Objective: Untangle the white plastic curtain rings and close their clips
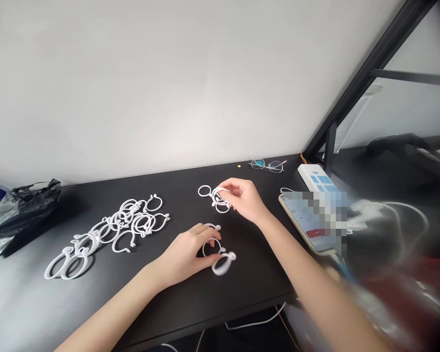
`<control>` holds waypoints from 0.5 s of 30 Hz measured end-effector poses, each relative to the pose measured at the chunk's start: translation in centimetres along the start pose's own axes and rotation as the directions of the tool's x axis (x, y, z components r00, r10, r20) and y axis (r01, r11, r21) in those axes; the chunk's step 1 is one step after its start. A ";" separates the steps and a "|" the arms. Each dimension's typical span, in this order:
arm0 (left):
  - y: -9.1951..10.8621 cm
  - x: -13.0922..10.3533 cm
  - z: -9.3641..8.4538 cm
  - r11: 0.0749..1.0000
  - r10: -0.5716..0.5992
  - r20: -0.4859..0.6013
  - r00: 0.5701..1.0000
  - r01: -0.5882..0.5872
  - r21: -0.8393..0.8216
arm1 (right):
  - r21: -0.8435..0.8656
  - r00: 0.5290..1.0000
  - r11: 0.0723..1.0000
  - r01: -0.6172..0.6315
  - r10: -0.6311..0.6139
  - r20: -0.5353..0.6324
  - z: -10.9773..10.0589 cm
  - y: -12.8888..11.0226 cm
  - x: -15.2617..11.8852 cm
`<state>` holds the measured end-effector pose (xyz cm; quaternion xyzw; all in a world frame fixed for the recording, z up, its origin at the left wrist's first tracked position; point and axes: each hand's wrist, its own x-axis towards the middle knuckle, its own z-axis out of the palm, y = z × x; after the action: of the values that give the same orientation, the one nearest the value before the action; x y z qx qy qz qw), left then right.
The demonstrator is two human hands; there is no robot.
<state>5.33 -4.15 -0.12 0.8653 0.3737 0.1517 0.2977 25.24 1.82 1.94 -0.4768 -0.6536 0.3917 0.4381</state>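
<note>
On the black desk, both hands' fingers closed around white rings: left hand, right hand.

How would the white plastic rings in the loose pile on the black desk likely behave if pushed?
The thin white plastic rings look light, so they would probably slide easily across the smooth black desk. They overlap, so several may drag along together. Lying flat, they seem unlikely to roll.

one black bag, one phone, one glasses
</note>
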 end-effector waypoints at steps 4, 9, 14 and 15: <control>-0.5 0.5 0.0 0.996 0.028 0.008 1.000 -0.029 0.087 | -0.006 1.000 1.000 -0.003 0.003 0.001 0.2 0.1 0.0; -1.2 0.7 -0.4 0.998 -0.055 -0.021 0.998 0.055 -0.019 | -0.001 1.000 1.000 -0.015 0.015 0.008 0.3 0.2 -0.1; -2.2 0.8 -0.9 0.878 -0.252 -0.048 0.966 0.207 -0.431 | 0.013 0.998 1.000 -0.028 0.027 0.048 0.9 0.1 -0.3; -2.4 0.9 -1.1 0.798 -0.311 -0.042 0.950 0.236 -0.554 | 0.009 0.997 1.000 -0.027 0.026 0.066 1.1 0.1 -0.3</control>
<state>4.06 -1.72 -0.75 0.6703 0.4552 0.2630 0.5238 24.31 1.41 1.46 -0.4702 -0.6594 0.4163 0.4133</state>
